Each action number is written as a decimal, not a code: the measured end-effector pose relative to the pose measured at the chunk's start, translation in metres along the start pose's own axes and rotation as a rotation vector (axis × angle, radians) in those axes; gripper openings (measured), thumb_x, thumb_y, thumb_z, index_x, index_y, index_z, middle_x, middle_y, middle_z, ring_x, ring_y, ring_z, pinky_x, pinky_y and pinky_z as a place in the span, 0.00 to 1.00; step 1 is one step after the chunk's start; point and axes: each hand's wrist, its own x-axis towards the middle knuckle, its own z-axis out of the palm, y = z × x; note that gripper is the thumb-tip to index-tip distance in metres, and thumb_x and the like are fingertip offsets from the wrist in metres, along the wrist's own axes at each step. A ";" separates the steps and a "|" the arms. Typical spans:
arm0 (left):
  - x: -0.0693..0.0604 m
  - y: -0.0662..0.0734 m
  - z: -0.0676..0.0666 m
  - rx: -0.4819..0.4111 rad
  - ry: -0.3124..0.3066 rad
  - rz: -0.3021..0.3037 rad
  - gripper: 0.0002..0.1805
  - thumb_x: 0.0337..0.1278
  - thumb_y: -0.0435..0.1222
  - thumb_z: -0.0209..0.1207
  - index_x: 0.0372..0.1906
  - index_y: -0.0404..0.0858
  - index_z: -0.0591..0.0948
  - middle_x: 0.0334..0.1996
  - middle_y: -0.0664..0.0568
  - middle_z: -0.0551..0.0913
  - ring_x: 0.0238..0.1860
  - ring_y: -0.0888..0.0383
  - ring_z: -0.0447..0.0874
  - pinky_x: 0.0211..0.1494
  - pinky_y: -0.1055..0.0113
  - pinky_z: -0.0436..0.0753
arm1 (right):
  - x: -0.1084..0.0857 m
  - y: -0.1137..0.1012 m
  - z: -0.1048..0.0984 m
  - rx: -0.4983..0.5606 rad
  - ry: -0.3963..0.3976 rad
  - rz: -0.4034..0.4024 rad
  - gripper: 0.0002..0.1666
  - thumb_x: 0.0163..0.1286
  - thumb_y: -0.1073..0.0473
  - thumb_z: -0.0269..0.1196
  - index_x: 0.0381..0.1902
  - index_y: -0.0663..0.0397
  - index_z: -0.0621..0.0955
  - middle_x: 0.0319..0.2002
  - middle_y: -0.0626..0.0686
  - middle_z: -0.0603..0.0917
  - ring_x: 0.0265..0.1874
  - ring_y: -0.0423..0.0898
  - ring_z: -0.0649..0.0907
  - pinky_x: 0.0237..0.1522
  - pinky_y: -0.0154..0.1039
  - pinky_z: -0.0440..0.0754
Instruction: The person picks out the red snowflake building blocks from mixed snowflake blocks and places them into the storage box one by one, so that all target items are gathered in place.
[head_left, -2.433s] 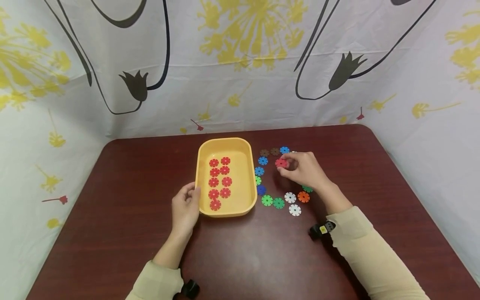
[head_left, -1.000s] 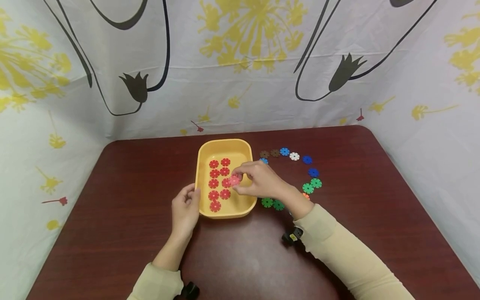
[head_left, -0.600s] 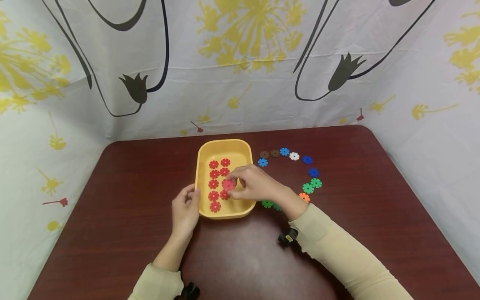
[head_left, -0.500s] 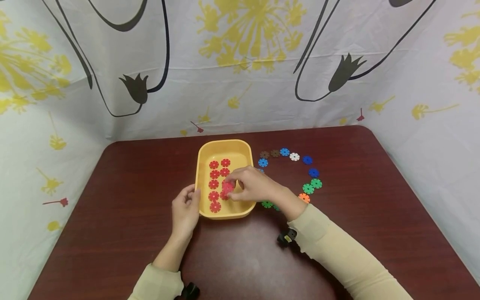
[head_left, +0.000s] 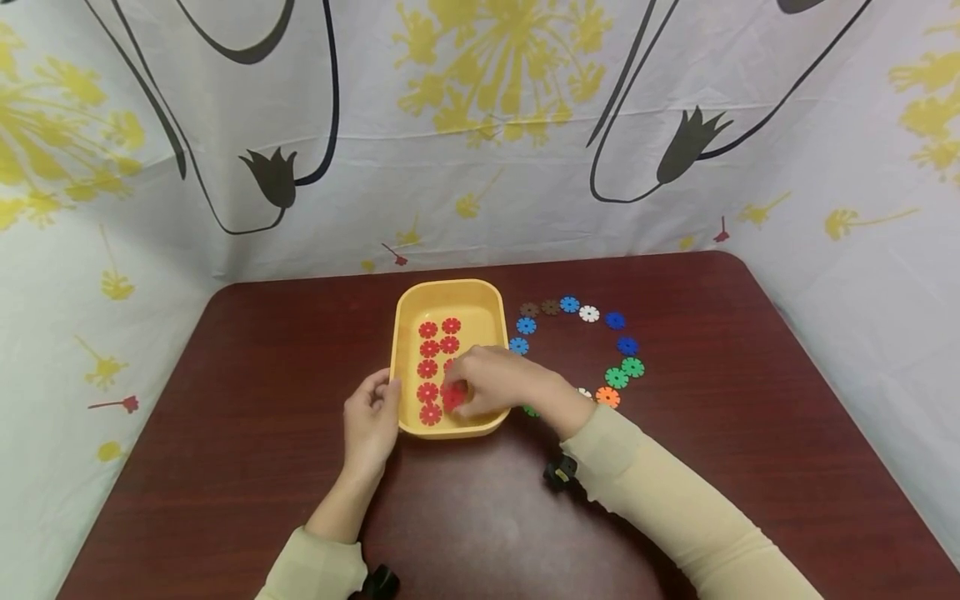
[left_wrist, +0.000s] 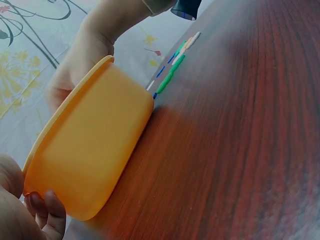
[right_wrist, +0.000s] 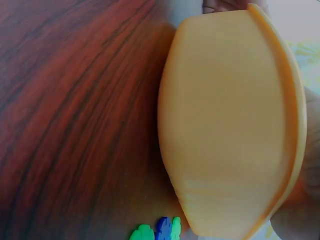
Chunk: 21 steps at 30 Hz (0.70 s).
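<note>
My left hand (head_left: pixel 372 417) grips the left rim of a yellow plastic tray (head_left: pixel 489 333); the left wrist view has its thumb and curled fingers at the tray's near corner. Inside the tray lie several red notched discs (head_left: pixel 428 368), set out in two columns. My right hand (head_left: pixel 501 383) is down in the tray and pinches a red notched disc (head_left: pixel 453 398) at the lower end of the right column. It covers part of that column. The tray wall (right_wrist: pixel 225 115) hides the right fingertips in the right wrist view.
Right of the tray a loose ring of discs lies on the dark red-brown table (head_left: pixel 285 358): brown (head_left: pixel 529 309), light blue (head_left: pixel 527 326), white (head_left: pixel 589 313), dark blue (head_left: pixel 627 345), green (head_left: pixel 617 377) and orange (head_left: pixel 608 397). My right forearm hides some. A patterned white cloth (head_left: pixel 480 217) hangs behind.
My right hand has carried the red disc from over the ring of discs into the tray, then lower and toward its near end. My left hand stays on the rim.
</note>
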 end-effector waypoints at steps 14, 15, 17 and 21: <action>0.004 0.001 0.004 -0.015 -0.014 0.014 0.16 0.73 0.36 0.57 0.57 0.31 0.81 0.30 0.47 0.77 0.23 0.61 0.76 0.23 0.75 0.76 | -0.005 0.006 -0.006 0.037 0.094 0.015 0.12 0.65 0.53 0.72 0.41 0.54 0.88 0.35 0.49 0.86 0.31 0.42 0.80 0.36 0.35 0.82; 0.005 0.001 0.004 -0.014 -0.016 0.018 0.16 0.73 0.36 0.57 0.57 0.31 0.81 0.30 0.47 0.77 0.23 0.61 0.75 0.23 0.75 0.76 | -0.008 0.008 -0.007 0.049 0.139 0.015 0.11 0.66 0.55 0.71 0.42 0.55 0.88 0.36 0.50 0.87 0.32 0.42 0.80 0.37 0.35 0.82; 0.005 0.002 0.004 -0.010 -0.021 0.021 0.16 0.73 0.36 0.57 0.58 0.31 0.81 0.31 0.46 0.77 0.22 0.62 0.75 0.22 0.75 0.75 | -0.013 0.010 -0.009 0.072 0.226 0.030 0.11 0.67 0.56 0.70 0.44 0.56 0.88 0.37 0.50 0.86 0.31 0.43 0.80 0.34 0.35 0.81; 0.005 0.003 0.002 0.034 -0.053 0.006 0.17 0.74 0.37 0.56 0.60 0.33 0.79 0.33 0.45 0.78 0.22 0.61 0.74 0.22 0.73 0.77 | -0.028 0.016 -0.009 0.075 0.379 0.096 0.12 0.68 0.56 0.69 0.46 0.56 0.87 0.36 0.47 0.84 0.30 0.41 0.78 0.29 0.35 0.78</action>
